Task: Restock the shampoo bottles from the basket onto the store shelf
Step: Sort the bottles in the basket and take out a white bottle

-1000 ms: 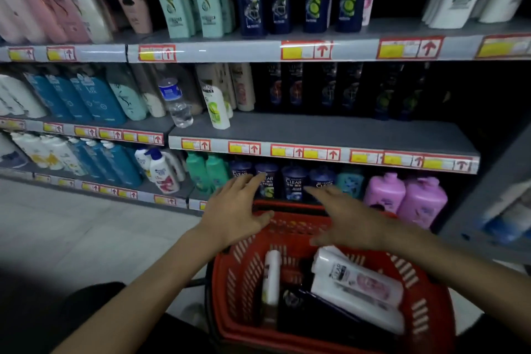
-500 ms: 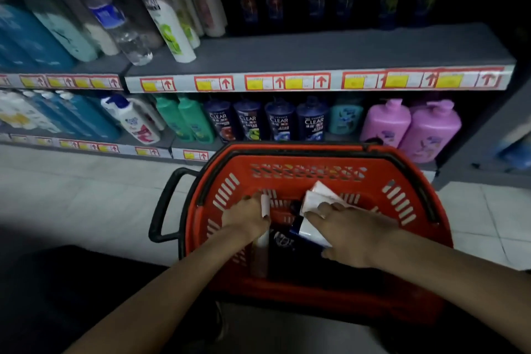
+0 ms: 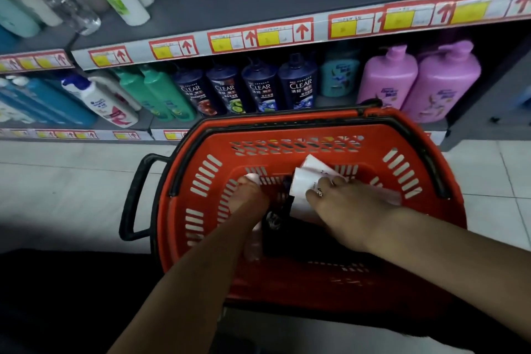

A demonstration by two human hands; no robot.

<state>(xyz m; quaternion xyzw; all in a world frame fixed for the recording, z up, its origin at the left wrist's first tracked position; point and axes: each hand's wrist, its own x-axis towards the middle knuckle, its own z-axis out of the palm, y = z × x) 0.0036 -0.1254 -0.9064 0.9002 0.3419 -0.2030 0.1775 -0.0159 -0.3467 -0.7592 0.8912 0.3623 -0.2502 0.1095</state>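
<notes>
**Restocking at the pick-up stage: both hands in the basket**

Head view. The red basket (image 3: pixel 201 181) stands on the tiled floor (image 3: pixel 71 181) in front of the shelving, and every bottle to be restocked that can be seen lies inside it. The left hand (image 3: pixel 248 198) closes round a slim white bottle (image 3: pixel 254 241) on the basket's left side. The right hand (image 3: pixel 347 210) grasps a white bottle (image 3: pixel 301 187), with its fingers curled over the top and its thumb on the near edge. A second white bottle (image 3: pixel 314 164) lies just behind, touching the first. Between the two hands a dark bottle (image 3: pixel 275 221) rests on the basket floor.

No bottle has yet left the basket, so the task appears to be at an early stage: lifting and placing all remain. The middle shelf (image 3: pixel 287 0) shows a bare grey stretch, a likely destination. Below it stand CLEAR bottles (image 3: pixel 258 89) and pink pump bottles (image 3: pixel 388 77).

The white bottles are flat-ended with small dark print, too blurred to read. The dark bottle's label is also illegible.
</notes>
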